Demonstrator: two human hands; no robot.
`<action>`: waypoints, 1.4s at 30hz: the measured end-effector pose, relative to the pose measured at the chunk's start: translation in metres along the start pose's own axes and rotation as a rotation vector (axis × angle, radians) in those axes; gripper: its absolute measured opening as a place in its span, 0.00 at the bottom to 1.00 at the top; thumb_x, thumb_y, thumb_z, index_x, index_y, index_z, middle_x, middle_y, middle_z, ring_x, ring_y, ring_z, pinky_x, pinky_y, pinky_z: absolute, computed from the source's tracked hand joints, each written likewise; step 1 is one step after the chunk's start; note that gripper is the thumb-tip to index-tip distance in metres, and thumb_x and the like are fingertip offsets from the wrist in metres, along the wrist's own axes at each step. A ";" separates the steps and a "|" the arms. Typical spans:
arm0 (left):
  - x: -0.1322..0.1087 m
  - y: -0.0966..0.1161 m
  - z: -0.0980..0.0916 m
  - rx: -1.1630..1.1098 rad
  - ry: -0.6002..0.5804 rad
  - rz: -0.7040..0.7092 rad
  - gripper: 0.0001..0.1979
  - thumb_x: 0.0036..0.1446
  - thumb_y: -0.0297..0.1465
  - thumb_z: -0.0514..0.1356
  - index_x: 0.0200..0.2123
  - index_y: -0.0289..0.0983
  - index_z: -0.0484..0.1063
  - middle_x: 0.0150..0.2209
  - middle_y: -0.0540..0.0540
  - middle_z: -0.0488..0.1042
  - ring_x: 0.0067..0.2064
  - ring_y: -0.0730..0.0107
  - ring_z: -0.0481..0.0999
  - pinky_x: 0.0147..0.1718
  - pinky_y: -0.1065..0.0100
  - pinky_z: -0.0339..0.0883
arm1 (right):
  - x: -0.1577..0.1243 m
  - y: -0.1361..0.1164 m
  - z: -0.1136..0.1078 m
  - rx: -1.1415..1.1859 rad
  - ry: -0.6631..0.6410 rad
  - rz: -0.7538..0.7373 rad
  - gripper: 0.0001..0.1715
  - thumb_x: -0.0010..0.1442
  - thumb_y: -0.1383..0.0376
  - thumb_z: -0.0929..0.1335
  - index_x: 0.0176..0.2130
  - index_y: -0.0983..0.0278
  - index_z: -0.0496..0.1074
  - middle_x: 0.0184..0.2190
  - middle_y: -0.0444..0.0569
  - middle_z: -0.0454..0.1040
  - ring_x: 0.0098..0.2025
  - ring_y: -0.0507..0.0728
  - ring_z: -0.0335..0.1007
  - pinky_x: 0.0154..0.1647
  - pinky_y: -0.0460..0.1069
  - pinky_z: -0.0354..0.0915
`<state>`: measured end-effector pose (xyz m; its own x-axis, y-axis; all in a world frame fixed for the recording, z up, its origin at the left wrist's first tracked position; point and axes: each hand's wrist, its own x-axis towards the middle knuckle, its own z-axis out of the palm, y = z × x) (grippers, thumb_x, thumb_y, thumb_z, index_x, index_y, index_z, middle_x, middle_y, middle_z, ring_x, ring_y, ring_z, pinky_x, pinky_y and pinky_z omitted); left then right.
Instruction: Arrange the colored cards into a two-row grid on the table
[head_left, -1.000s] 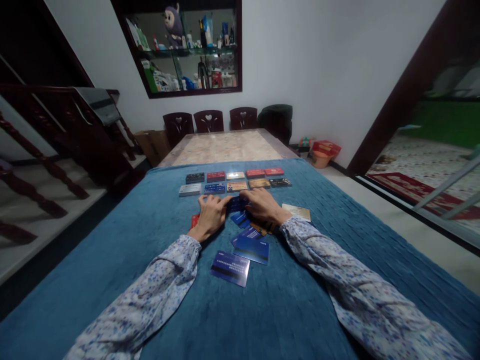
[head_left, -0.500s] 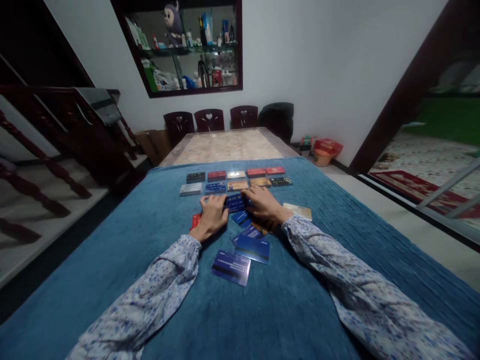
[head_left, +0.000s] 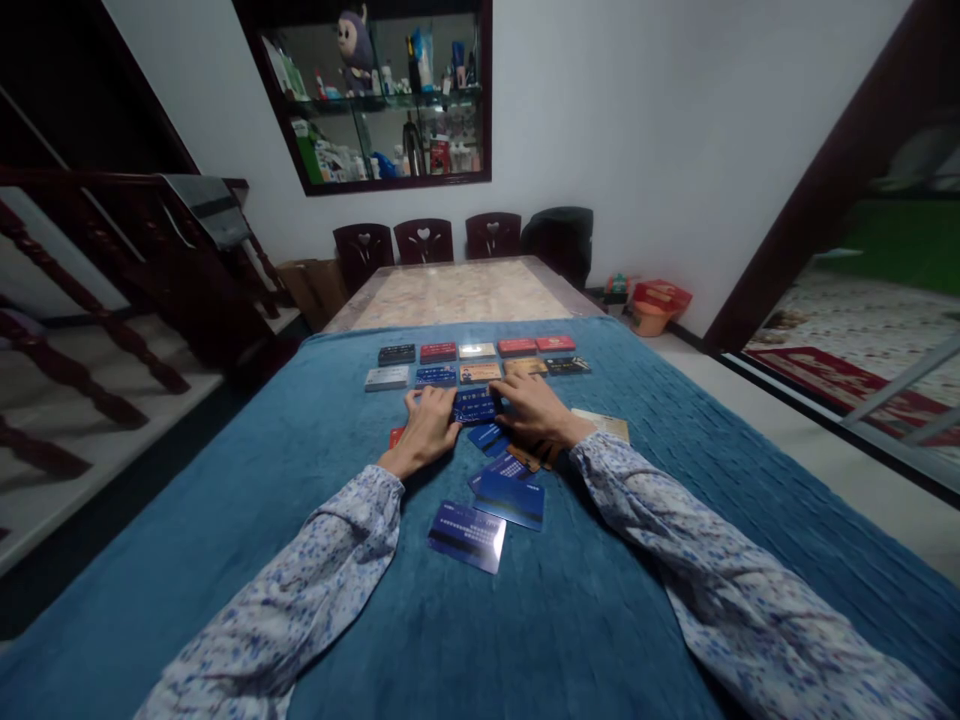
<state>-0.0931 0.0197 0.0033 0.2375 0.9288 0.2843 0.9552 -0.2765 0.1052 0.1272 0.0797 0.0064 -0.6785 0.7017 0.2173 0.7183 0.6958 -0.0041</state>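
Note:
A dark blue card stack (head_left: 474,406) lies in the middle of the blue cloth. My left hand (head_left: 426,430) grips its left edge with bent fingers, and my right hand (head_left: 534,408) closes on the right edge. Beneath my left wrist, part of a red card (head_left: 395,436) shows. Nearer me are loose cards: a bright blue one (head_left: 487,438), a blue one (head_left: 511,500) overlapping another, and a violet-blue one (head_left: 468,536) catching the light. Orange cards (head_left: 526,456) are partly covered by my right hand. A pale gold card (head_left: 604,424) sits beside the right wrist.
Two rows of card stacks lie beyond my hands, among them a black stack (head_left: 397,354), a silver stack (head_left: 387,378) and an orange stack (head_left: 479,373). The blue cloth (head_left: 360,620) covers the near tabletop; bare marble tabletop (head_left: 465,288) follows, with chairs (head_left: 424,242) behind.
The whole view has shifted slightly, so everything sits a little farther right. Both hands stay on the dark blue card stack, with no clear movement of the cards.

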 end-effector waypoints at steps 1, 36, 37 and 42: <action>0.000 0.000 -0.002 0.002 -0.012 0.000 0.24 0.57 0.29 0.63 0.57 0.36 0.68 0.55 0.36 0.74 0.59 0.46 0.68 0.58 0.45 0.53 | 0.000 0.000 0.000 -0.006 0.007 0.000 0.33 0.62 0.57 0.71 0.62 0.65 0.67 0.57 0.61 0.70 0.60 0.67 0.59 0.51 0.56 0.59; 0.043 -0.080 -0.030 0.087 -0.199 0.012 0.20 0.54 0.32 0.63 0.52 0.41 0.76 0.54 0.38 0.74 0.59 0.44 0.66 0.58 0.43 0.54 | 0.087 -0.013 -0.020 -0.005 -0.156 -0.101 0.24 0.61 0.52 0.71 0.52 0.61 0.77 0.54 0.58 0.75 0.58 0.67 0.65 0.47 0.54 0.65; 0.046 -0.083 -0.030 0.090 -0.200 0.011 0.20 0.54 0.33 0.64 0.52 0.42 0.76 0.53 0.38 0.74 0.59 0.44 0.67 0.58 0.43 0.54 | 0.091 -0.013 -0.020 -0.011 -0.158 -0.097 0.24 0.61 0.52 0.71 0.52 0.62 0.77 0.53 0.58 0.75 0.58 0.67 0.65 0.47 0.53 0.65; 0.059 -0.095 -0.026 0.112 -0.211 -0.003 0.19 0.53 0.33 0.63 0.50 0.42 0.77 0.53 0.38 0.74 0.59 0.44 0.66 0.57 0.44 0.54 | 0.111 -0.013 -0.018 -0.029 -0.176 -0.085 0.23 0.60 0.53 0.71 0.51 0.61 0.79 0.53 0.58 0.75 0.56 0.68 0.67 0.47 0.54 0.66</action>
<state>-0.1740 0.0942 0.0347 0.2552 0.9638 0.0775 0.9668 -0.2556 -0.0038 0.0457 0.1459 0.0477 -0.7516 0.6583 0.0420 0.6596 0.7508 0.0355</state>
